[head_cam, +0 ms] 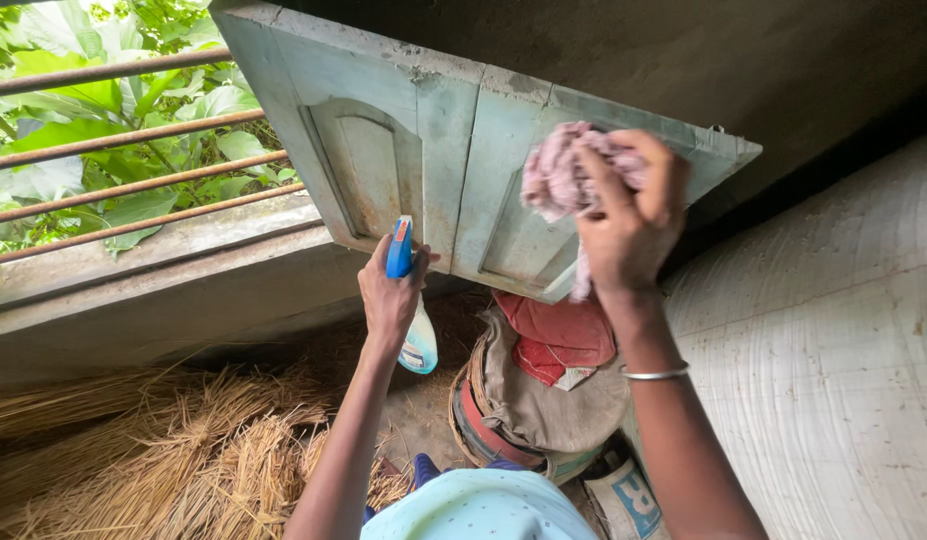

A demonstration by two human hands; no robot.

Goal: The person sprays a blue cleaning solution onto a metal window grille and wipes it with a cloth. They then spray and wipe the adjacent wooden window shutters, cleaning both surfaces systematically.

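I see my right hand [632,215] clenched around a crumpled pink cloth [562,178], pressing it near the far edge of a worn pale-green wooden shutter [434,140]. My left hand [391,295] grips a blue-topped spray bottle [409,300] below (nozzle towards the panel). Straw [164,450] lies beneath; rusty window bars [134,170] stand left.

Rural shed: straw [184,450], barred window [134,170].
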